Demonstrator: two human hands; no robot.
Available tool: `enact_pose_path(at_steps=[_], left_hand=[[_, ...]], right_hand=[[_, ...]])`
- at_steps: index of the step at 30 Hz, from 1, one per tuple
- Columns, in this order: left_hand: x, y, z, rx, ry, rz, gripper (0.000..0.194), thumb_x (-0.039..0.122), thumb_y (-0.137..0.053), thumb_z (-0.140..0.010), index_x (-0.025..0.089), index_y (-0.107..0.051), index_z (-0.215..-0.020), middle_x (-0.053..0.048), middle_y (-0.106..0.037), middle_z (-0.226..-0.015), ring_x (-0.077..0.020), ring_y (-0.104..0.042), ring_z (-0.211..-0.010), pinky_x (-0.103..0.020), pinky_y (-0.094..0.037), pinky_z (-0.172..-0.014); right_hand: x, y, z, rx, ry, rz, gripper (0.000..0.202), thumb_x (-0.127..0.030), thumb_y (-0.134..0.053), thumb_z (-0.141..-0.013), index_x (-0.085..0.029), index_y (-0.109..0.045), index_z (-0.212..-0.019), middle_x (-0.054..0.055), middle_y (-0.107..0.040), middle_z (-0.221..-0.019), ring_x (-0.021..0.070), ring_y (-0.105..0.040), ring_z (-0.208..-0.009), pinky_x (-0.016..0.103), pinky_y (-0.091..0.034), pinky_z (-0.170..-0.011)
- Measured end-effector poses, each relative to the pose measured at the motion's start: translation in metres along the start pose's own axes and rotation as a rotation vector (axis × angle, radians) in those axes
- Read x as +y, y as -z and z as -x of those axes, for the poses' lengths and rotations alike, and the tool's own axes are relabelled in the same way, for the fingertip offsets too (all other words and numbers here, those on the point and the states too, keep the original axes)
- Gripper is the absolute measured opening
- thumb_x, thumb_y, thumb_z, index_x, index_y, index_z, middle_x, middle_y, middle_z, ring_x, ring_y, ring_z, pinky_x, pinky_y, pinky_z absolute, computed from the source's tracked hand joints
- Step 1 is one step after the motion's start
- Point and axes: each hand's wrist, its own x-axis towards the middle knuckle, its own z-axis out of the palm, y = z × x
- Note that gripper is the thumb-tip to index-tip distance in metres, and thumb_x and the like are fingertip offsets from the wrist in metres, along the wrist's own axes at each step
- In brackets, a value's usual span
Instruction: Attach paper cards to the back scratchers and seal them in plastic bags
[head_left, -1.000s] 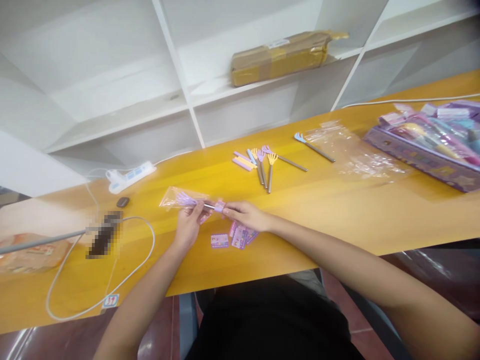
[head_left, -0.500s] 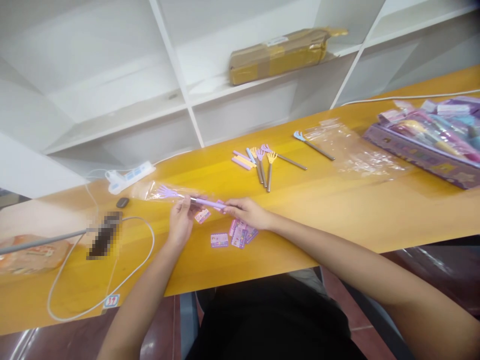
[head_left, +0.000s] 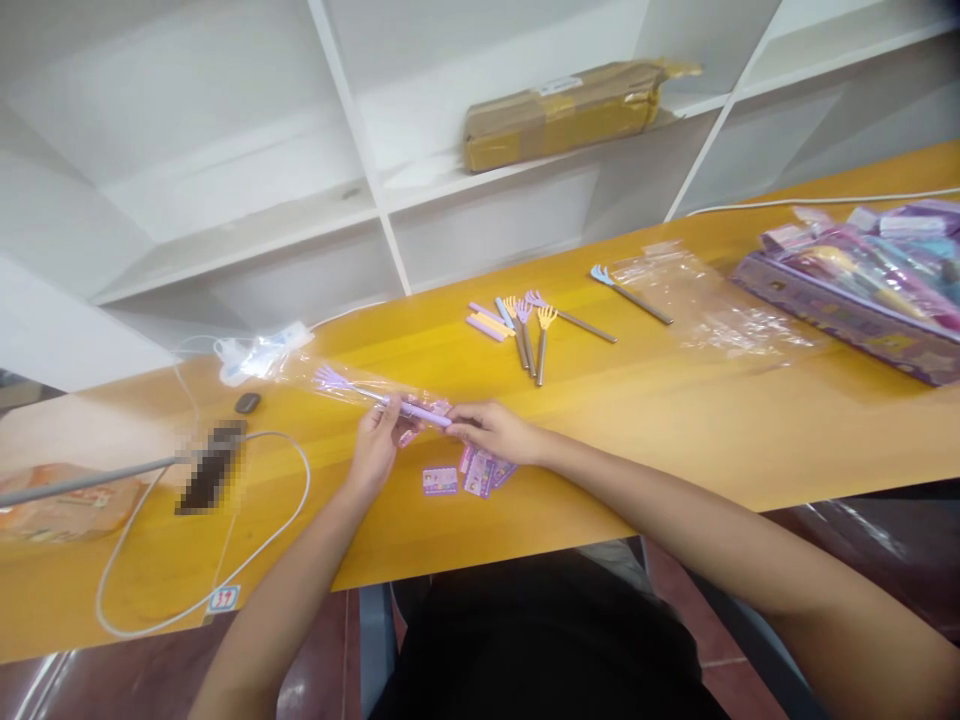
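Note:
A purple back scratcher [head_left: 426, 412] lies across both hands, its clawed head pointing left inside a clear plastic bag [head_left: 304, 372]. My left hand [head_left: 379, 440] is closed round the front of its purple handle. At the handle's right end, my right hand [head_left: 495, 430] pinches the tip. Small printed cards [head_left: 440, 481] lie on the table just below the hands. Beyond them are several loose scratchers with metal rods, among them a yellow one [head_left: 542, 345], beside short coloured tubes [head_left: 489, 322].
On the right stand a purple box [head_left: 847, 320] full of wrapped items and flat clear bags [head_left: 720, 300]. A blue scratcher [head_left: 630, 295] lies near them. At left are a power strip [head_left: 266, 352], a white cable [head_left: 306, 470] and a blurred dark object [head_left: 211, 468]. A taped carton [head_left: 562, 115] sits on the shelf.
My left hand has slid right along the scratcher, closer to my right hand. More of the metal rod now shows between the clawed head and my left hand.

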Motion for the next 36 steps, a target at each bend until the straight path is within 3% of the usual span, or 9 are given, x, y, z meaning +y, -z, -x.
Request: enact_pose_path(at_steps=[4, 10, 19, 22, 30, 36], left_hand=[[0.001, 0.001, 0.000, -0.053, 0.039, -0.033, 0.047, 0.059, -0.080, -0.087, 0.014, -0.076, -0.097, -0.009, -0.078, -0.086, -0.0152, -0.069, -0.067, -0.023, -0.045, -0.054], [-0.008, 0.004, 0.001, -0.256, 0.084, -0.212, 0.051, 0.062, -0.071, -0.093, 0.012, -0.080, -0.097, -0.012, -0.080, -0.093, -0.0204, -0.072, -0.075, -0.032, -0.057, -0.076], [-0.003, 0.003, 0.003, -0.412, 0.136, -0.405, 0.054, 0.067, -0.072, -0.090, 0.014, -0.079, -0.091, -0.010, -0.077, -0.076, -0.0223, -0.072, -0.068, -0.033, -0.057, -0.070], [-0.004, 0.003, 0.004, -0.485, 0.139, -0.445, 0.052, 0.067, -0.070, -0.092, 0.015, -0.079, -0.090, -0.009, -0.078, -0.080, -0.0228, -0.072, -0.071, -0.034, -0.058, -0.070], [-0.009, 0.004, 0.004, -0.440, 0.156, -0.442, 0.053, 0.067, -0.073, -0.089, 0.014, -0.079, -0.094, -0.008, -0.077, -0.077, -0.0214, -0.072, -0.069, -0.032, -0.058, -0.069], [-0.005, 0.001, 0.004, -0.412, 0.154, -0.426, 0.052, 0.067, -0.074, -0.088, 0.015, -0.079, -0.091, -0.008, -0.077, -0.077, -0.0220, -0.072, -0.066, -0.033, -0.059, -0.067]], right_hand=[[0.002, -0.001, -0.001, 0.021, 0.015, 0.028, 0.033, -0.042, -0.057, -0.104, -0.013, -0.073, -0.103, 0.004, -0.070, -0.086, 0.0122, -0.060, -0.073, 0.021, -0.043, -0.070], [0.000, -0.002, -0.001, 0.114, 0.009, 0.034, 0.036, -0.049, -0.073, -0.095, -0.013, -0.070, -0.098, 0.001, -0.065, -0.078, 0.0111, -0.055, -0.068, 0.021, -0.040, -0.067], [0.000, -0.003, 0.005, 0.150, 0.112, 0.318, 0.041, -0.047, -0.077, -0.094, -0.017, -0.068, -0.120, 0.005, -0.069, -0.096, 0.0147, -0.061, -0.081, 0.023, -0.041, -0.074], [0.000, -0.005, 0.006, 0.132, 0.148, 0.395, 0.042, -0.049, -0.076, -0.094, -0.016, -0.067, -0.118, 0.006, -0.069, -0.096, 0.0153, -0.061, -0.080, 0.023, -0.040, -0.072], [-0.004, -0.003, 0.007, 0.094, 0.179, 0.456, 0.032, -0.035, -0.074, -0.095, -0.015, -0.067, -0.119, 0.007, -0.070, -0.101, 0.0151, -0.063, -0.082, 0.023, -0.042, -0.073], [-0.003, -0.006, 0.008, 0.117, 0.166, 0.464, 0.029, -0.040, -0.072, -0.095, -0.016, -0.069, -0.111, 0.005, -0.071, -0.091, 0.0134, -0.061, -0.075, 0.022, -0.037, -0.067]])
